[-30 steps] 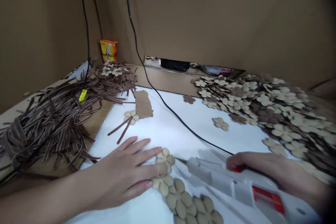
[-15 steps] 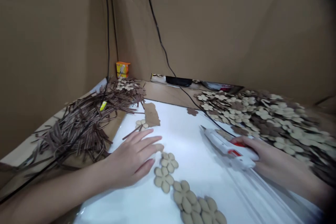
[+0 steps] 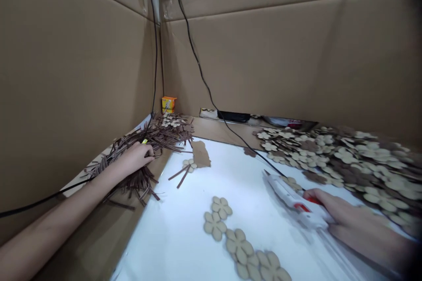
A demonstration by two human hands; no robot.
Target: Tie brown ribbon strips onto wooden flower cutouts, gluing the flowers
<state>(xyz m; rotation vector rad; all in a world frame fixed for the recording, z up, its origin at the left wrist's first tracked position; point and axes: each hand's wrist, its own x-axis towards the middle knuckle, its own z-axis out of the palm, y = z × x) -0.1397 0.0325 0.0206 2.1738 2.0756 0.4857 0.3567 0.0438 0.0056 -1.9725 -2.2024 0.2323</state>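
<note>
My left hand [image 3: 134, 158] reaches into the heap of dark brown strips [image 3: 132, 162] at the left, fingers curled onto the strips. My right hand [image 3: 343, 221] grips a white glue gun [image 3: 296, 202] with a red trigger, nozzle pointing up-left, resting low over the white sheet [image 3: 184, 237]. A chain of several tan flower cutouts [image 3: 237, 241] lies on the sheet in front of me, touched by neither hand.
A big pile of tan and brown flower cutouts [image 3: 339, 158] fills the right side. The gun's black cord [image 3: 211, 96] runs up the cardboard wall [image 3: 280, 52]. An orange box [image 3: 169, 103] stands in the far corner. One loose flower with two strips [image 3: 186, 167] lies beside a brown scrap [image 3: 201, 154].
My left hand left the flower chain and moved up-left into the strip heap. The glue gun pulled back to the right. The view tilted upward.
</note>
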